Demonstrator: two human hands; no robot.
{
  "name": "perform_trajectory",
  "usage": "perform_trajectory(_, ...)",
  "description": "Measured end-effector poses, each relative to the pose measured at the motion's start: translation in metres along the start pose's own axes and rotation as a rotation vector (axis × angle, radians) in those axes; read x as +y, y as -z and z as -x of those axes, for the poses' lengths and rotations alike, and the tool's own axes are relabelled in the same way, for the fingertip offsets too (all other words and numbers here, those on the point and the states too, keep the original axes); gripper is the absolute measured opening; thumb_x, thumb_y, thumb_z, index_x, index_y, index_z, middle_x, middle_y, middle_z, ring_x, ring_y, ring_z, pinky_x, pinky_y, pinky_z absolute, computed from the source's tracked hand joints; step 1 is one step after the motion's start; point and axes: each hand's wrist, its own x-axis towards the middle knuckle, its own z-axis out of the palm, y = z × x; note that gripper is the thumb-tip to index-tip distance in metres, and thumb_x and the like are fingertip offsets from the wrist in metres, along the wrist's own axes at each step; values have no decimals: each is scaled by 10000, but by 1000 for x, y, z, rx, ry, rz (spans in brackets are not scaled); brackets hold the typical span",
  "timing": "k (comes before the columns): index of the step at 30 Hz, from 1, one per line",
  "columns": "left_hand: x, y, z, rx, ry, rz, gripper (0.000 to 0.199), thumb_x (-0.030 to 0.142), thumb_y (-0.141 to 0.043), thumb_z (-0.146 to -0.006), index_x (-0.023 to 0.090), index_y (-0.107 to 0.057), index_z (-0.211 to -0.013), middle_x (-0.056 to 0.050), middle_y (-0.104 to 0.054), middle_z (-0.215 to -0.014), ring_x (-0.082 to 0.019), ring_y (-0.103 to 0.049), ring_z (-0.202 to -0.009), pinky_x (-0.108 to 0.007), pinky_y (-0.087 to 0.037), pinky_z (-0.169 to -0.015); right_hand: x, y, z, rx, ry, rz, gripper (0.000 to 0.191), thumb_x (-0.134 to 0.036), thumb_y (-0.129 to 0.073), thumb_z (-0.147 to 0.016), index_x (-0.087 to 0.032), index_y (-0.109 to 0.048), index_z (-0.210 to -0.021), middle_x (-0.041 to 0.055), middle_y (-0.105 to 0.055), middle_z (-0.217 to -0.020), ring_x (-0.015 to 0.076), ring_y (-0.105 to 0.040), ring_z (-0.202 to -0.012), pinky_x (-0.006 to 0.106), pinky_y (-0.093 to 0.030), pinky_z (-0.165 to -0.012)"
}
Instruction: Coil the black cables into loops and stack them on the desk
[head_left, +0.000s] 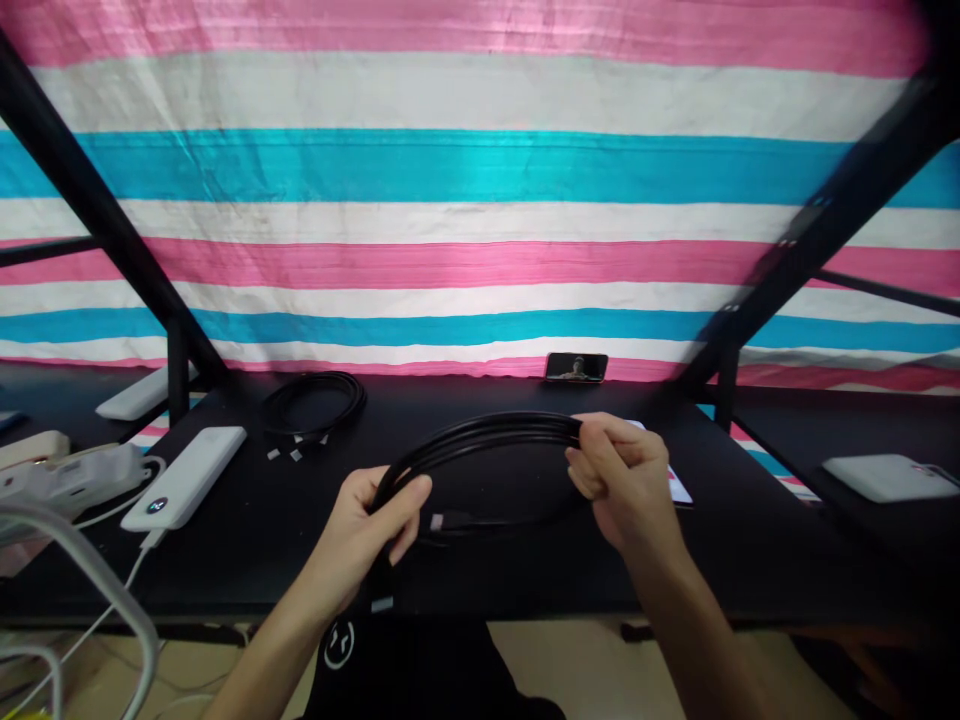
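Observation:
A looped black cable (484, 428) is stretched in an arc between my two hands, above the black table. Its left end is gripped by my left hand (382, 520), thumb over the strands and fingers closed. My right hand (619, 465) pinches the bundle at its right end. One cable end with a light-tipped connector (437, 522) lies between the hands, pointing left. Another connector (382, 604) hangs below my left hand near the table's front edge.
A second coiled black cable (315, 400) lies at the back left, small light pieces (295, 455) beside it. A white power bank (184, 478) and power strip (71, 485) are at left. A phone (576, 367) leans at the back; a white device (889, 477) sits right.

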Motion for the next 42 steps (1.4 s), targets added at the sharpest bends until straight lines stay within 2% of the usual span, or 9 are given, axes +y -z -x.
perform_trajectory(6, -16, -14, 2, 251, -2, 174, 495, 436, -625, -808, 199, -351, -471, 97, -251, -349, -40, -201, -330, -256, -157, -424, 14, -19, 8, 144, -79, -290, 521, -516, -768, -671, -197, -388, -514, -112, -129, -483, 26, -103, -392, 179, -87, -341)
perform_trajectory(13, -16, -13, -1, 62, 82, 173, 474, 441, -620, -817, 194, -403, -476, 60, -359, -381, -99, -486, -445, -233, -365, -529, 32, -19, 13, 293, -274, -418, 653, -572, -744, -671, -211, -221, -521, -116, -124, -483, 36, -46, -425, 199, -57, -343)
perform_trajectory(15, -18, -19, -3, 103, 77, 222, 534, 457, -596, -829, 204, -352, -428, 61, -306, -353, -109, -501, -418, -235, -361, -492, 33, -21, 14, 305, -284, -428, 656, -576, -741, -672, -212, -216, -524, -117, -129, -481, 38, -45, -429, 200, -61, -343)
perform_trajectory(21, -25, -29, -6, 373, 112, 450, 563, 444, -639, -806, 200, -270, -458, 104, -253, -353, -23, -259, -248, -222, -176, -337, 37, -27, 18, 155, -352, -363, 468, -576, -690, -731, -198, -434, -627, -125, -140, -501, 32, -66, -420, 177, -67, -346)
perform_trajectory(25, -31, -26, -17, 456, 200, 599, 541, 422, -610, -801, 214, -210, -501, 111, -230, -357, -26, -220, -254, -221, -176, -327, 57, -32, 19, -73, -394, -227, 331, -474, -664, -792, -176, -550, -880, -132, -262, -468, 35, -242, -370, 167, -283, -365)
perform_trajectory(28, -44, -24, -32, 541, 175, 489, 462, 441, -532, -815, 219, -226, -551, 121, -216, -398, -35, -235, -282, -208, -206, -345, 80, -38, 19, -140, -369, -135, 309, -454, -590, -834, -185, -497, -957, -134, -346, -452, 79, -440, -383, 234, -457, -467)
perform_trajectory(33, -75, -15, -60, 504, 160, 248, 361, 480, -500, -804, 218, -332, -621, 104, -356, -461, -81, -465, -397, -210, -347, -445, 114, -32, 4, -189, -454, 88, 260, -365, -489, -846, -191, -447, -1035, -83, -494, -576, 149, -640, -564, 239, -509, -460)
perform_trajectory(37, -99, 7, -81, 429, 151, -28, 262, 423, -581, -734, 196, -489, -825, 48, -541, -561, -149, -553, -507, -285, -434, -555, 135, -16, -21, -261, -576, 337, 294, -268, -430, -857, -189, -426, -1140, -71, -548, -599, 111, -554, -423, 198, -445, -330)
perform_trajectory(42, -113, 33, -95, 433, 77, -425, 486, 323, -622, -712, 169, -529, -1164, -89, -635, -953, -261, -595, -923, -453, -412, -874, 162, -3, -41, -269, -562, 462, 408, -225, -439, -858, -145, -411, -1257, -55, -592, -601, 83, -469, -342, 194, -408, -322)
